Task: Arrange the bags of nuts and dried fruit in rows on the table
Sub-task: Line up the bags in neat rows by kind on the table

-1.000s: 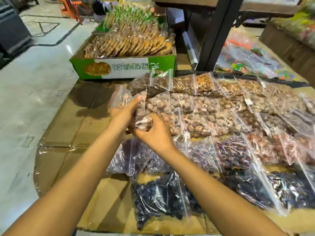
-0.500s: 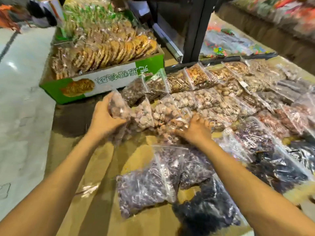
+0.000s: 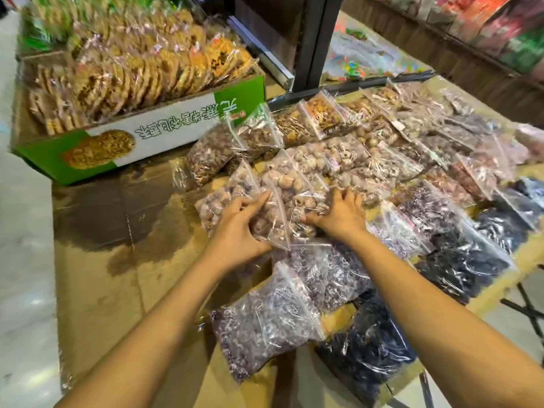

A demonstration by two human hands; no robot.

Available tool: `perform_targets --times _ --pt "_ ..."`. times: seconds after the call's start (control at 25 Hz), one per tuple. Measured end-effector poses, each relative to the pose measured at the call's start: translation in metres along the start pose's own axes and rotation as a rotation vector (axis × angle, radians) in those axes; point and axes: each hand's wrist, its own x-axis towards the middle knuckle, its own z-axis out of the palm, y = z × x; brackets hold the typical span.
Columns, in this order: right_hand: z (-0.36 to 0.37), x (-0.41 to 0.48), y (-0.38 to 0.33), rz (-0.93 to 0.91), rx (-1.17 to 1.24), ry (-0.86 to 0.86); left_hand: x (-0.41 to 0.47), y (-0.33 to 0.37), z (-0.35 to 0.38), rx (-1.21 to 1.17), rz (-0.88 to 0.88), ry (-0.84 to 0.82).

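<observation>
Reaching up from the bottom of the frame, a person's two bare arms stretch over a table (image 3: 97,260) covered in brown cardboard under clear film. Nearest, at lower centre, one purple-grey bag (image 3: 265,319) of dried fruit lies flat. One near-black bag (image 3: 371,351) touches it on the right. These begin the closest rows, with the darkest goods in front.

At mid-frame the left hand (image 3: 238,231) grips a bag of pale round fruit (image 3: 276,184), fingers curled over its top. The right hand (image 3: 341,213) sits just right of it, fingers bent down onto a neighbouring pale bag (image 3: 362,178). I cannot tell whether it clasps or only presses. My reading is that one hand steadies the row while the other fits the bag in at the row's left end. The bags overlap like shingles, probably so each one's contents show.

Counted: two hands, and four colour bands among the rows of bags (image 3: 412,160) running toward the right edge. They go near-black, purple, pale, then golden-brown farthest. The bags overlap too much for a full count, though I make out at least three pale ones by the hands.

Beyond, at upper left, one green and white box (image 3: 176,125) holds wrapped brittle rounds. One black post (image 3: 315,39) rises at top centre.
</observation>
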Motion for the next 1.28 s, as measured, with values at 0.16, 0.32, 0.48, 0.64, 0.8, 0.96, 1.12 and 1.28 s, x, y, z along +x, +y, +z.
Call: perform_targets --times 0.16,0.32,0.48,0.64,0.8,0.96,1.12,1.28 --pt "-0.001 0.000 0.005 -0.039 0.025 -0.013 0.005 0.007 0.046 0.325 -0.104 -0.084" --pt "-0.018 0.008 0.028 -0.143 0.108 -0.099 0.004 0.004 0.058 0.453 -0.130 -0.031" --pt "-0.034 -0.004 0.062 -0.271 0.081 0.004 -0.006 0.017 0.048 0.222 -0.266 -0.113" --pt "-0.038 -0.036 0.066 -0.581 -0.008 -0.067 -0.064 0.041 0.040 -0.232 -0.384 0.292" --pt "-0.016 -0.045 0.035 -0.706 -0.294 -0.345 -0.129 0.057 0.060 0.025 -0.432 0.149" --pt "0.000 -0.048 0.018 -0.542 -0.182 -0.348 -0.143 0.054 0.076 0.211 -0.483 0.012" --pt "-0.001 -0.060 0.019 -0.502 0.038 -0.299 -0.146 0.052 0.071 0.244 -0.439 -0.081" --pt "-0.013 -0.087 0.042 -0.571 0.370 -0.259 -0.150 0.050 0.078 0.262 -0.411 0.060"
